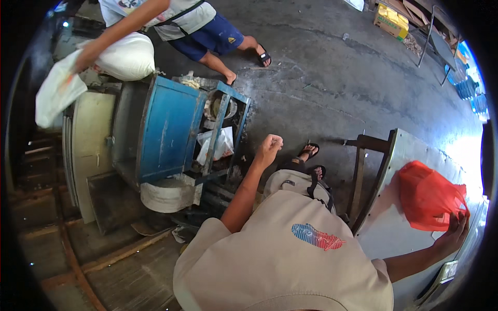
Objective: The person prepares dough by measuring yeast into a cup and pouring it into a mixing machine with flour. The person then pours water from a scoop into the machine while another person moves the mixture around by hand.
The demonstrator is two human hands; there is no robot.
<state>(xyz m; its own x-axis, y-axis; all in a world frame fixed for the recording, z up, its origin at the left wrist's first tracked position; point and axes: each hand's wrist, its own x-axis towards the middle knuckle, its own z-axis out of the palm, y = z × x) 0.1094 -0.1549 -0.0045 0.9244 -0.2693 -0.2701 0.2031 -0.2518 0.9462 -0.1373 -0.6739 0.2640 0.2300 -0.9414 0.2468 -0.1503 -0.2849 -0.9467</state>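
Over on the metal table [381, 225] sat the red plastic bag [426, 197], and the right hand [454, 232] had its fingers closed on the bag's edge! One hard tug there could, it seemed, tear such thin plastic and spill anything inside. Meanwhile the left hand [268, 146] hung apart, fingers loosely curled, nothing showing.
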